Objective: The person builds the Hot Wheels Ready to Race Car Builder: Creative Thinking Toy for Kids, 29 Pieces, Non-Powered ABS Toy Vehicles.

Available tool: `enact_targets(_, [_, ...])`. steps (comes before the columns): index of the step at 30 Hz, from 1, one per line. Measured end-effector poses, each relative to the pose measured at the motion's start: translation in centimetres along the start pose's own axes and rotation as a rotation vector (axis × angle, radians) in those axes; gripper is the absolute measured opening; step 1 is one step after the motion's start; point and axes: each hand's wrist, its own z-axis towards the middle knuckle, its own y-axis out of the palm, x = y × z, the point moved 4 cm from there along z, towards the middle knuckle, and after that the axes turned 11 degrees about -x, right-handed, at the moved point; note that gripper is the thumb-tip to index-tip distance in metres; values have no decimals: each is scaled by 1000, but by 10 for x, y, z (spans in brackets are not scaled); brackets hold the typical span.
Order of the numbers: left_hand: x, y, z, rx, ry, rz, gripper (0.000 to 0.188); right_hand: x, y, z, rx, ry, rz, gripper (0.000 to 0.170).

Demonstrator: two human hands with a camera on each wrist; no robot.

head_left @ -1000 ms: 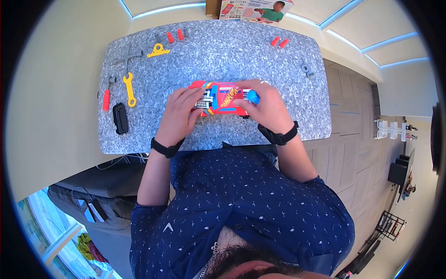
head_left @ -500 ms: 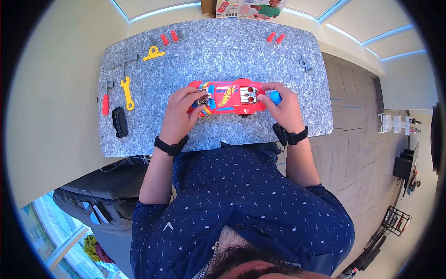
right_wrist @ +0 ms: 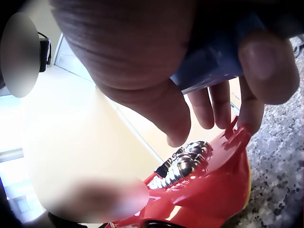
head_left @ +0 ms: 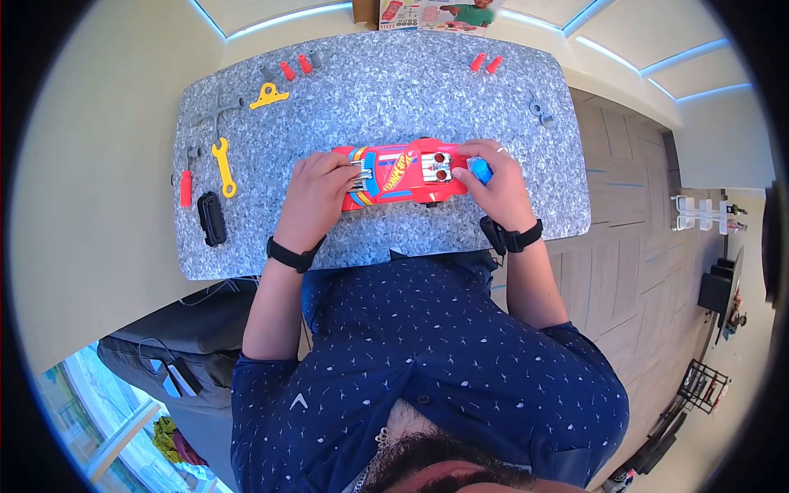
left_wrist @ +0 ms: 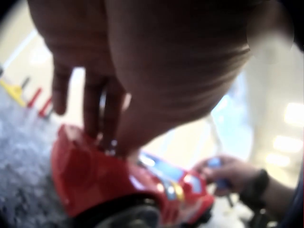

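A red toy car (head_left: 419, 194) with yellow lettering lies across the table in front of the person. The left hand (head_left: 310, 195) pinches a silver part (head_left: 362, 174) at its left end; in the left wrist view, those fingers point down onto the red body (left_wrist: 95, 175). At the opposite end the right hand (head_left: 505, 191) holds a blue object (head_left: 482, 171), its thumb and forefinger reaching the car's edge. Beside them, a silver engine piece (head_left: 436, 168) with two red-centred rings is uncovered. The right wrist view shows the blue object (right_wrist: 213, 64) under curled fingers, above the car's red surface (right_wrist: 209, 204).
Left on the speckled table (head_left: 296, 123) are a yellow wrench (head_left: 223, 168), a red-handled tool (head_left: 186, 189), a black case (head_left: 211, 219), a grey cross-shaped tool (head_left: 218, 109) and a yellow piece (head_left: 268, 96). Several red and grey pieces lie farther back, before a printed box (head_left: 440, 15).
The right hand has moved right with the blue object, off the car's top, uncovering the ringed silver piece. The left hand stays at the left end, its fingers slightly shifted.
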Motion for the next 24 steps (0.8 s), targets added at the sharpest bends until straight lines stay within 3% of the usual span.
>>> enact_targets(8, [4,2,3,-14,-79,17,18,5,1,0,-48,9,56,30])
enact_targets(11, [0,1,-2,15,-94,-2,18,24,-18,-1,30,37,-7,31])
enact_targets(15, [-8,-10,-13,48,-89,6,20,89,-67,-3,247,227,-334,36])
enact_targets(18, [-18,-14,-24,54,-134,-12,23,114,-95,3,230,341,-347,38])
enact_targets(21, [-14,-19,-31,45,-178,82,34,104,-93,28,141,193,-303,38])
enact_targets(24, [7,-24,-26,102,-131,119,48,101,-69,72,1,178,-359,50])
